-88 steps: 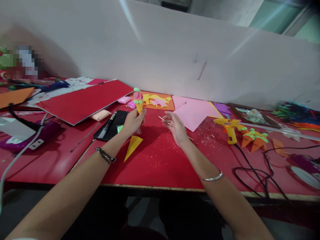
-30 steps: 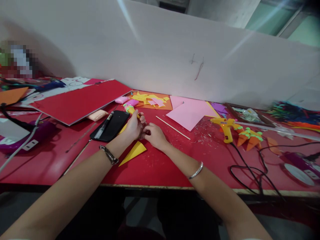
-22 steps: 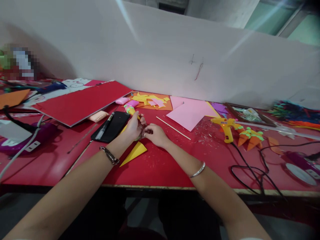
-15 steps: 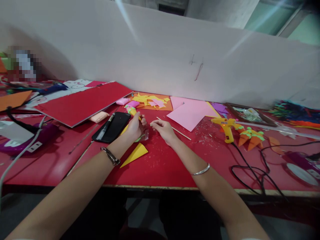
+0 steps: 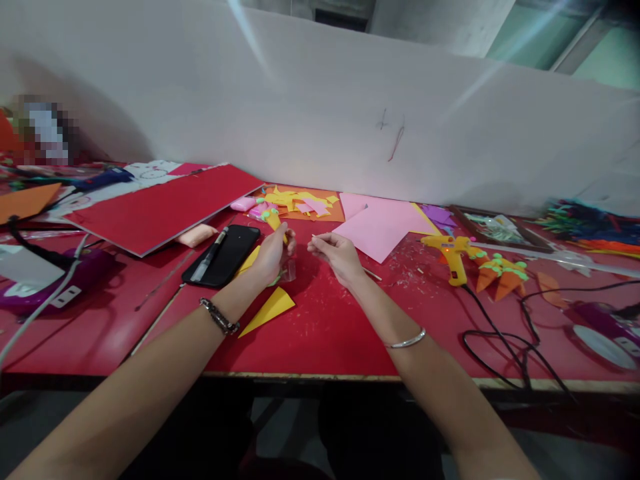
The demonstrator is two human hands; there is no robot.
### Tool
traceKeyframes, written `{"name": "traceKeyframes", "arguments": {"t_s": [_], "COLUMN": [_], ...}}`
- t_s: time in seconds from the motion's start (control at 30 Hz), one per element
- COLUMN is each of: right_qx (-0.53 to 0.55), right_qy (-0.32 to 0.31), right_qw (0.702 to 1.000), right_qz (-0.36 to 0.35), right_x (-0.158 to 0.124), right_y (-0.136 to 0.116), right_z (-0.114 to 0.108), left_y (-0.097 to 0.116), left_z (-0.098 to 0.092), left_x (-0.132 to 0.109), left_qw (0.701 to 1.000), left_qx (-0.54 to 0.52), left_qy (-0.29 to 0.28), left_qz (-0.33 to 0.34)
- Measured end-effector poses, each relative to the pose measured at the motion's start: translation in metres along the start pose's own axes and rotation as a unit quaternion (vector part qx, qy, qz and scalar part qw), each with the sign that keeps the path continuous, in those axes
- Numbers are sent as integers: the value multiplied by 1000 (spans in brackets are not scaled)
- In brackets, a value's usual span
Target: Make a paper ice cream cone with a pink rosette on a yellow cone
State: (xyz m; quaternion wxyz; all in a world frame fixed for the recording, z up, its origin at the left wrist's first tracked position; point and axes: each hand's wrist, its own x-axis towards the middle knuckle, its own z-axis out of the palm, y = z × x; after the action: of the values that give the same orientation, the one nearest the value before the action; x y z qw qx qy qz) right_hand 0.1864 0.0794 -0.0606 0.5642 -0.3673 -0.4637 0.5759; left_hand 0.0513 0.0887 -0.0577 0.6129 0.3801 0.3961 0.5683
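My left hand (image 5: 273,257) is closed around a small yellow paper cone (image 5: 275,220) with light green blobs along its top. The cone's lower part is hidden by the fingers. To the right, a short gap away, my right hand (image 5: 341,259) has thumb and fingers pinched together at the tips. Whatever lies in that pinch, if anything, is too small to name. A thin wooden stick (image 5: 373,274) shows partly from behind the right hand. Below the left hand lies a yellow paper piece (image 5: 270,311), and a small clear plastic piece (image 5: 291,270) sits by its fingers.
A black phone (image 5: 237,250) with a marker pen (image 5: 209,257) on it lies left. Behind are a red board (image 5: 170,207), yellow scraps (image 5: 290,198) and pink paper (image 5: 377,230). A yellow glue gun (image 5: 454,257), its black cord (image 5: 493,320) and orange cones (image 5: 505,283) are right.
My right hand has shifted a little to the right, away from the left, and now covers more of the stick. The yellow cone has moved slightly right and stands more upright.
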Motion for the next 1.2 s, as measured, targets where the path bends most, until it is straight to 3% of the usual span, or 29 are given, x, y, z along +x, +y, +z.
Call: {"name": "traceKeyframes", "arguments": {"t_s": [0.23,0.4,0.67,0.8,0.9,1.03,1.2], "right_qx": [-50,-9,-55,19,-8,-71,-10], "right_qy": [14,29,37,31,53,77,56], "right_qw": [998,998,992,997,997,991,996], "right_qz": [-46,-51,-108,-72,-62,-89,-75], "right_x": [-2,-2,-1,-2,-4,-3,-2], "right_y": [-6,-9,-8,-11,-15,-15,-11], "right_z": [-2,-3,-7,-5,-4,-5,-5], "left_y": [-5,-6,-5,-5,-6,-9,-8], "left_z": [1,4,4,7,7,3,2], "left_x": [-4,-7,-11,-12,-10,-6,-7], "left_qw": [989,980,968,981,990,985,981], "left_qx": [130,175,232,175,115,125,161], "left_qy": [-46,-79,-90,-76,-63,-92,-79], "left_qz": [49,49,27,39,44,70,73]}}
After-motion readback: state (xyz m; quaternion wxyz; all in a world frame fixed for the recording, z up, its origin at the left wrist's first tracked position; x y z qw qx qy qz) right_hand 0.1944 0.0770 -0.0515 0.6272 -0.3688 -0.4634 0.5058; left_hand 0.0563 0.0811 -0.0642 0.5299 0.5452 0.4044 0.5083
